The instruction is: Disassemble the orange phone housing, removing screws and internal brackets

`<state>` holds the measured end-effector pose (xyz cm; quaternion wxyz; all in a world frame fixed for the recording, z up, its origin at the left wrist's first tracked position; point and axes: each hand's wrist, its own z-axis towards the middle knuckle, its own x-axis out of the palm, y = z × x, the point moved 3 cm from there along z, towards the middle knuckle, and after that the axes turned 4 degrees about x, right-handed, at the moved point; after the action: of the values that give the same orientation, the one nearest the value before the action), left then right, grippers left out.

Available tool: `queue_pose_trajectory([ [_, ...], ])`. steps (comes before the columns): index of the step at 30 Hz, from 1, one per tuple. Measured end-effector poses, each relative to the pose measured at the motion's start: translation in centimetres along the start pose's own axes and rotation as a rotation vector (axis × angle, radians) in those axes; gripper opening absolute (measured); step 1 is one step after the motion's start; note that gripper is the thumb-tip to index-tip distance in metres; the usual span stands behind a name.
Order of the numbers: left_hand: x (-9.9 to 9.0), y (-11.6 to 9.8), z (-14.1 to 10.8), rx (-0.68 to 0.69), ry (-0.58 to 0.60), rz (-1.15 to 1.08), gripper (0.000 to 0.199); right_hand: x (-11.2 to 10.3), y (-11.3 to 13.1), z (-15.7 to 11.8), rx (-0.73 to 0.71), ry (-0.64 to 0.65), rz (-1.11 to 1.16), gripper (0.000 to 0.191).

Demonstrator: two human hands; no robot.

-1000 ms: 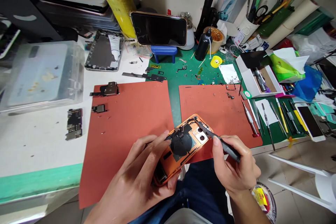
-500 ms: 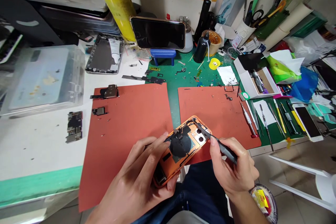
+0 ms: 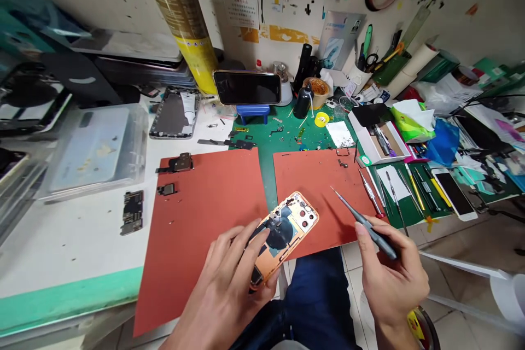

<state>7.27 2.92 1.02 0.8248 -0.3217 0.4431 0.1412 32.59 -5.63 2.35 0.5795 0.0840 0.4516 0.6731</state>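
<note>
My left hand (image 3: pixel 221 284) grips an opened orange phone back housing (image 3: pixel 284 236) from below, its fingers curled around the lower edge. A black round wireless charging coil (image 3: pixel 279 235) lies inside the housing, with thin flex cables across it. My right hand (image 3: pixel 391 279) sits to the right of the housing, apart from it. It pinches a slim grey-handled precision screwdriver (image 3: pixel 366 228), whose fine tip points up and left over the red-orange silicone mat (image 3: pixel 324 186).
A second red-orange mat (image 3: pixel 200 197) lies to the left, holding phone camera modules (image 3: pixel 182 162). A bare logic board (image 3: pixel 132 212) rests on the white desk. Several tools lie right, and a phone (image 3: pixel 247 87) stands on a blue stand at the back. A spray can (image 3: pixel 182 22) stands behind.
My right hand has drawn the screwdriver off the housing, away to the right. The view has tilted up, showing more of the wall, and the housing sits lower and further from the tool.
</note>
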Motion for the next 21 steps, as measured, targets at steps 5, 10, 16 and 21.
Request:
queue_pose_trajectory([
  [5, 0.4, -1.3, -1.1, -0.096, -0.084, 0.031, 0.049, 0.4, -1.9, 0.2, 0.029, 0.117, -0.008, 0.021],
  [10, -0.3, -1.7, -2.4, -0.217, -0.242, 0.224, 0.059, 1.7, -1.7, 1.1, -0.22, 0.211, -0.103, 0.015],
  [16, 0.2, -1.2, -2.6, -0.294, -0.262, 0.368, 0.065, 2.9, -1.3, 2.1, -0.345, 0.276, -0.162, 0.012],
  [21, 1.3, 0.9, -3.8, -0.219, -0.267, 0.393, 0.093, 1.1, -2.7, 3.4, -0.294, 0.146, -0.312, 0.01],
])
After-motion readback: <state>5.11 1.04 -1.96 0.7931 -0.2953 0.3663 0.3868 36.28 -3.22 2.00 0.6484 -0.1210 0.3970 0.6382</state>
